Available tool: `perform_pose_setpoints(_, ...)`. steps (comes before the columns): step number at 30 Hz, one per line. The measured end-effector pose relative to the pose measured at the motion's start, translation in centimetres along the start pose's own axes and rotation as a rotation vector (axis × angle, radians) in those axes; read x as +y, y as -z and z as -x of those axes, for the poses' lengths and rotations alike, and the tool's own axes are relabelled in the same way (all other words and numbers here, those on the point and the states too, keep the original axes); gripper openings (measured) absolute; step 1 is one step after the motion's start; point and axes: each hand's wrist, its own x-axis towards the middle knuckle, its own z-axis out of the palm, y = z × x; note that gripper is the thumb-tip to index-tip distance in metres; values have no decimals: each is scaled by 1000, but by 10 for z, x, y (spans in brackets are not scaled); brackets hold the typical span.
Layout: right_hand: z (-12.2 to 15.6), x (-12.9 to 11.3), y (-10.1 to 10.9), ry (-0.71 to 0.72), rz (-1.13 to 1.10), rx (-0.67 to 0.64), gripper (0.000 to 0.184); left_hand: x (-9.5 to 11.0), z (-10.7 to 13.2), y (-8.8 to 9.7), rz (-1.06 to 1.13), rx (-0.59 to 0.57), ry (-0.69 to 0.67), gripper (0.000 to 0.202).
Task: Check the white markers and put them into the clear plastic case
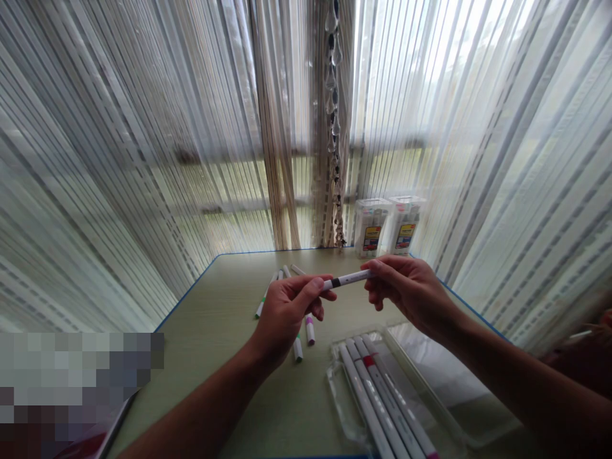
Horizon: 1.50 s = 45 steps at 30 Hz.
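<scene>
A white marker point(352, 278) with a dark band is held level above the table, one end in each hand. My left hand point(294, 306) pinches its left end between thumb and fingers. The right end sits between the thumb and fingers of my right hand point(404, 284). Beneath and behind my left hand lie several white markers, among them one with a purple band point(310, 328) and one with a green band point(298, 349); my hand hides parts of them. Below my right hand, an open clear plastic case point(337, 389) holds several white markers point(382, 389), one banded red.
Two clear marker boxes with yellow labels point(373, 233) stand at the back right of the pale table point(229, 280). Sheer striped curtains point(191, 127) hang behind it, with a string of beads point(335, 121) in the middle. A blurred-out object point(71, 389) is at the lower left.
</scene>
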Motion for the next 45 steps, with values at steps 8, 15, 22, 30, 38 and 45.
perform_pose_setpoints(8,0,1,0,4,14,-6,25,-2,0,2,-43,-13,-10,26)
perform_pose_setpoints(15,2,2,-1,9,33,-19,24,0,-1,1,-65,3,10,21)
perform_pose_setpoints(22,1,2,-2,9,46,-18,27,0,0,1,-90,8,13,24)
perform_pose_setpoints(30,3,1,-4,20,67,-28,25,-3,-2,2,-96,-6,8,23)
perform_pose_setpoints(38,3,3,-3,17,95,-83,25,2,-1,0,-179,12,29,28)
perform_pose_setpoints(45,5,4,-4,-4,137,-135,25,-1,-2,2,-213,4,37,27)
